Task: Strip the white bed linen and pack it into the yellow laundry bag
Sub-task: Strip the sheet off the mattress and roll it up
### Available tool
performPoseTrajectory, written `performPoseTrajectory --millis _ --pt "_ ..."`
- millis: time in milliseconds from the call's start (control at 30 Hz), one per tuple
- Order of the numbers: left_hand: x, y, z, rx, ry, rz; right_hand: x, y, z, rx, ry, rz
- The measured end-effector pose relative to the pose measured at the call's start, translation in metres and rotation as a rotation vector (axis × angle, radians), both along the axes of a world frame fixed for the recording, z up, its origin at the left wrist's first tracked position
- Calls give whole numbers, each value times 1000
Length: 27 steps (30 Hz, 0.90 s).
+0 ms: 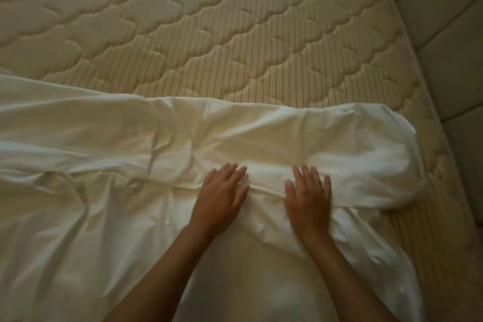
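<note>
Both hands lie flat on the white sheet (183,144), fingers straight and spread, the left hand (222,191) and the right hand (307,197) side by side and pressing down on a thick roll of cloth that runs across the bed in front of us; neither has a grip on anything, the fingers released and simply resting on the fabric. We judge the stripping largely done on this side: the sheet is off the far part of the bed and gathered into a long bundle whose rounded end sits near the right edge, while loose, creased folds trail off to the left and down toward us. Beyond the roll the quilted mattress (209,21) lies bare, and a padded headboard (449,42) rises at the right. What is left, as we read it, is to finish bundling the cloth and pack it; the yellow laundry bag is not in view. We can read no brand, label or writing anywhere.
</note>
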<state>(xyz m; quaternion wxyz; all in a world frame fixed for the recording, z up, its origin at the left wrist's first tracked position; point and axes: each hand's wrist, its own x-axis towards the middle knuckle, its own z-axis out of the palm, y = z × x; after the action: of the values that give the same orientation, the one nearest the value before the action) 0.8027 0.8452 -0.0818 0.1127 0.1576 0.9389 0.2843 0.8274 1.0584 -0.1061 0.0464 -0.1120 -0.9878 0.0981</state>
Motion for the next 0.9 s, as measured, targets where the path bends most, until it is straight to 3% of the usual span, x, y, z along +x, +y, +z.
performPoseTrajectory --millis 133,233,333,433,600,667,733,833,900 --pt "19 58 -22 -174 7 -131 20 45 -18 34 25 11" --pt "29 88 -35 -302 -19 -52 17 61 -17 -108 1 45" --pt "29 115 -29 -299 -78 7 10 95 10 -320 48 -70" --pt "35 142 -22 -240 -47 -66 23 147 13 -176 162 -166" --pt "55 186 -29 -263 19 -111 55 204 -8 -327 -128 -316" --pt "60 200 -29 -212 48 -80 57 213 -10 -450 -130 -328" --pt "67 213 -27 -76 100 -45 58 215 -5 -602 44 -387" --pt "81 225 -25 102 160 21 77 194 15 -599 280 -470" --pt "81 226 -29 173 132 67 92 172 27 -738 183 -481"
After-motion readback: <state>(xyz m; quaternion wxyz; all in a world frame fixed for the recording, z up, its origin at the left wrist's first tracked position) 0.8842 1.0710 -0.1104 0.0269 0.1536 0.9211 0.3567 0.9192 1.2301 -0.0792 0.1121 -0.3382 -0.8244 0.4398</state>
